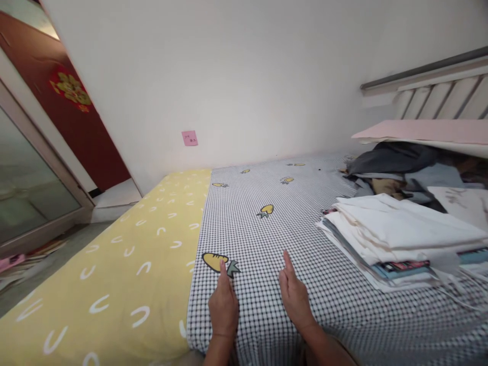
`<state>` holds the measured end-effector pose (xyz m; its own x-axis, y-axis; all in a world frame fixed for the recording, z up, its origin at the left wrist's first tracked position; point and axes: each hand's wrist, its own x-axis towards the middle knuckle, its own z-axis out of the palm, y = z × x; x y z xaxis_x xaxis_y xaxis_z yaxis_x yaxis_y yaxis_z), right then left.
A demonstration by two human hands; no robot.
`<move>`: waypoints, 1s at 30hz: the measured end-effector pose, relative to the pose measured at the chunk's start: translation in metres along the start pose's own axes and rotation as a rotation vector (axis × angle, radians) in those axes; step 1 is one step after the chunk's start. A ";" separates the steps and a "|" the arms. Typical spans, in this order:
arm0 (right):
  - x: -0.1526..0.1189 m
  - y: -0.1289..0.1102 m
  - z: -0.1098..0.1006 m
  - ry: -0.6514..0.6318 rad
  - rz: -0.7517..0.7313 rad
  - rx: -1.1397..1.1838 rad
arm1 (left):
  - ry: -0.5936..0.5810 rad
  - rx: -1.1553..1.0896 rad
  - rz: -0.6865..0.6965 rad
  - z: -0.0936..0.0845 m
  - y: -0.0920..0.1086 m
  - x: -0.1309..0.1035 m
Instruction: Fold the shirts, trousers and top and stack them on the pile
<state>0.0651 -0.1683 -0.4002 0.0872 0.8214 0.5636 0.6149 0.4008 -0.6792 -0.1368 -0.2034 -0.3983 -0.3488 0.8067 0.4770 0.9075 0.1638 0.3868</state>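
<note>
My left hand (223, 307) is over the near part of the checked bed sheet (251, 244), index finger stretched forward to a printed yellow carrot (215, 261). My right hand (295, 295) is a short way to the right, above plain checks, with its index finger also pointing ahead and the other fingers curled. Neither hand holds anything. Whether the fingertips touch the sheet, I cannot tell. To the right of my right hand lies a stack of folded white cloth (404, 226), with blue and patterned pieces lower down and thin straps hanging off it.
Left of the checks runs a yellow section with white arcs (129, 274). Behind the stack is a heap of dark clothes (392, 160) under a pink sheet or board (430, 131). A pink note (189, 138) sticks to the white wall. A brown door (64, 96) stands at the left.
</note>
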 end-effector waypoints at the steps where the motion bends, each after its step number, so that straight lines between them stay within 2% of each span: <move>1: 0.000 0.000 0.000 0.000 0.002 -0.003 | -0.009 -0.007 -0.006 -0.001 0.000 0.000; 8: 0.000 0.000 -0.001 -0.007 0.001 -0.003 | -0.013 -0.070 -0.009 -0.001 0.001 -0.001; 25: 0.001 -0.004 -0.006 -0.019 0.028 -0.014 | -0.073 -0.060 -0.026 -0.009 0.008 -0.002; 30: 0.000 -0.003 -0.004 0.004 0.007 0.004 | -0.072 -0.077 -0.031 -0.006 0.007 -0.001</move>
<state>0.0661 -0.1717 -0.3961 0.0946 0.8226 0.5607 0.6109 0.3967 -0.6852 -0.1312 -0.2063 -0.3912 -0.3565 0.8412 0.4066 0.8750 0.1479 0.4611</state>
